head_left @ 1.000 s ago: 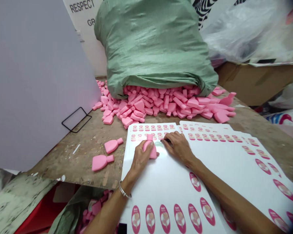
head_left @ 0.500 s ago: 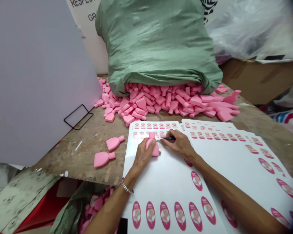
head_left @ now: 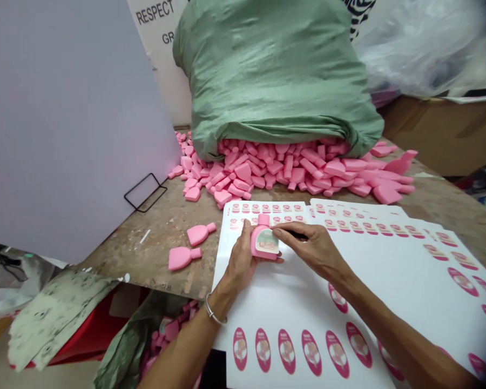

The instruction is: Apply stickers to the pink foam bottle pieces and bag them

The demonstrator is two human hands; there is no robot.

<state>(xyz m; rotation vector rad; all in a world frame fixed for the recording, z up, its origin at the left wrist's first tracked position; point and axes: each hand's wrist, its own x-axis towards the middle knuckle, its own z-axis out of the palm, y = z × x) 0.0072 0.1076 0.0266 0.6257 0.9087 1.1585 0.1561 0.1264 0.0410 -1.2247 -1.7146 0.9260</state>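
Observation:
My left hand is closed around a small pink bottle, its cap end pointing away from me. A pale sticker with a rounded top lies on the bottle's front face. At the sticker's upper right edge are the fingertips of my right hand. That hand also grips a thin black tool, mostly hidden by the fingers, so its kind is unclear. Beneath both hands lies a white sticker sheet with rows of small labels at the top and pink oval ones along the bottom.
Two pink bottles lie left of the sheet. A green sack spills a heap of pink bottles at the back. More sticker sheets overlap on the right. A black wire frame leans by the grey panel.
The bottle's front face now carries the pale sticker and is tilted toward me. My right hand has moved from the sheet onto the sticker's edge. The view has shifted slightly left.

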